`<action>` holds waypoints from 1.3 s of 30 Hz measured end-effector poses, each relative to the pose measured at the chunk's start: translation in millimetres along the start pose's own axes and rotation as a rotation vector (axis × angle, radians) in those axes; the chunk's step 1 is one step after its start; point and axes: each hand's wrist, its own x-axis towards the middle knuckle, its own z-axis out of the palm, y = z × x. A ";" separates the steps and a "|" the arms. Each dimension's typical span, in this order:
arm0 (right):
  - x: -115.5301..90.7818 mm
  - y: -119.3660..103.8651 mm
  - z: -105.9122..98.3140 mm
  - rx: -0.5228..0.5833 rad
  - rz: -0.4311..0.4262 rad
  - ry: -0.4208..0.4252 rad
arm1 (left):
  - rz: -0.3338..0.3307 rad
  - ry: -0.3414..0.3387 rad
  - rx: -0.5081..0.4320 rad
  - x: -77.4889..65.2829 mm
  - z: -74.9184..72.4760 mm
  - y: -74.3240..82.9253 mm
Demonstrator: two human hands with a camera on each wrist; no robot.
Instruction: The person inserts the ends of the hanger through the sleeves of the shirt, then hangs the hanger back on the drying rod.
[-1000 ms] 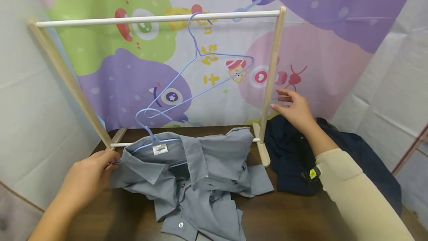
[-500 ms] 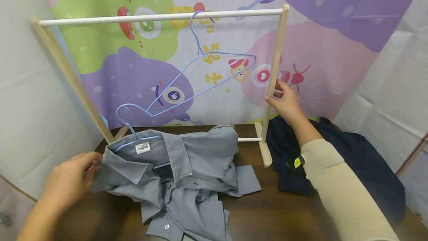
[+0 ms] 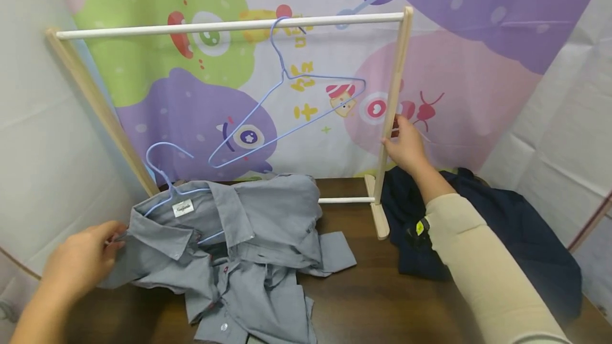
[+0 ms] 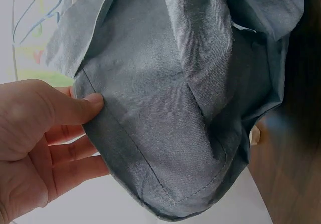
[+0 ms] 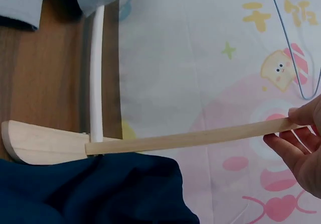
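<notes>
A grey collared shirt (image 3: 274, 211) with a white neck label sits on a light-blue wire hanger (image 3: 164, 143), whose hook rises from the collar. My left hand (image 3: 78, 259) pinches the shirt at its left-side shoulder. In the left wrist view the thumb (image 4: 94, 103) lies over the cloth while the other fingers go behind it. On the right, my right hand (image 3: 406, 145) holds the wooden post (image 3: 394, 84) of a small clothes rack, thumb on one side and fingers on the other. A second blue hanger (image 3: 316, 76), bare, hangs from the rack's white top rail (image 3: 201, 27).
Dark navy clothing (image 3: 497, 227) lies bunched on the brown table (image 3: 368, 301), right beside the rack's foot (image 3: 380, 221). A white lower bar (image 3: 346, 200) runs behind the shirt. Behind the rack hangs a cartoon-printed cloth (image 3: 306, 153), with white side walls.
My left hand has drawn the shirt and its hanger leftward, away from the hanging hanger. My right hand has moved onto the rack's right post and taken hold of it.
</notes>
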 end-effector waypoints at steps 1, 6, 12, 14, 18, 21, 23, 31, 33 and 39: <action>0.4 -0.1 -0.6 -0.007 -0.005 -0.006 | -0.011 -0.009 0.002 0.2 0.1 -1.7; 0.7 -1.2 -2.6 -0.032 -0.012 -0.037 | -0.048 -0.041 0.001 1.8 2.2 -10.7; 0.1 -1.4 -3.7 -0.031 -0.012 -0.042 | -0.075 -0.069 0.001 5.9 3.8 -19.5; 0.0 -1.8 -3.7 -0.030 -0.015 -0.042 | -0.086 -0.077 0.001 8.0 3.3 -21.5; -0.4 -2.4 -3.3 -0.033 -0.016 -0.041 | -0.105 -0.084 -0.002 13.0 1.4 -23.2; -0.5 -2.4 -2.8 -0.031 -0.014 -0.043 | -0.132 -0.093 -0.002 18.1 -0.5 -23.1; -0.4 -2.2 -2.7 -0.026 -0.007 -0.044 | -0.151 -0.094 0.004 22.2 -2.0 -22.7; 1.5 -2.3 -2.5 -0.026 0.001 -0.043 | -0.278 -0.062 0.056 40.9 -12.5 -18.4; 1.6 -2.3 -2.0 -0.030 -0.003 -0.043 | -0.306 -0.060 0.072 46.3 -16.8 -17.8; -0.2 -0.1 -1.7 -0.038 -0.013 -0.051 | -0.348 -0.054 0.123 66.5 -36.9 -16.0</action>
